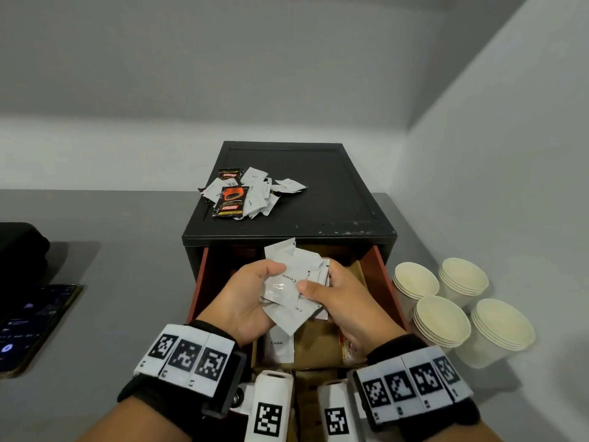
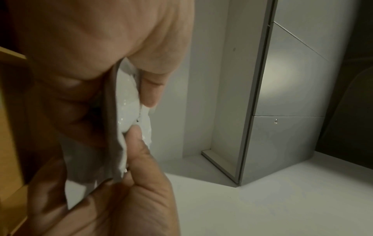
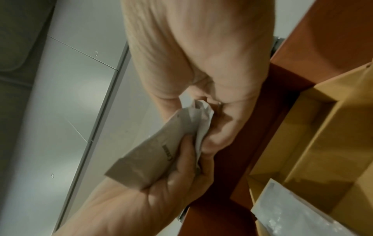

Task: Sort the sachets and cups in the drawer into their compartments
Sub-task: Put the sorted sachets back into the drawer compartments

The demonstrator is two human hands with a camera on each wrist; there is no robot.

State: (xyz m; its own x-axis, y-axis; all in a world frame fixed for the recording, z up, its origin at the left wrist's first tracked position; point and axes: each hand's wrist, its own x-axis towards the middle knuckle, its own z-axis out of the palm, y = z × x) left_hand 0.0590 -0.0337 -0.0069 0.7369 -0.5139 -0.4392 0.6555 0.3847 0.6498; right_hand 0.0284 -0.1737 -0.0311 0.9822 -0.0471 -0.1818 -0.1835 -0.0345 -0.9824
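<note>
Both hands hold one bundle of white cream sachets above the open drawer. My left hand grips the bundle from the left, thumb on top. My right hand pinches it from the right, thumb on the front sachet. The left wrist view shows the sachets edge-on between thumb and fingers. In the right wrist view the sachets lie between both hands. One more cream sachet lies in a cardboard compartment below. Several stacks of paper cups stand on the counter right of the drawer.
A loose pile of white and black coffee sachets lies on top of the black drawer cabinet. A phone lies on the grey counter at left, beside a black object. Walls close in behind and right.
</note>
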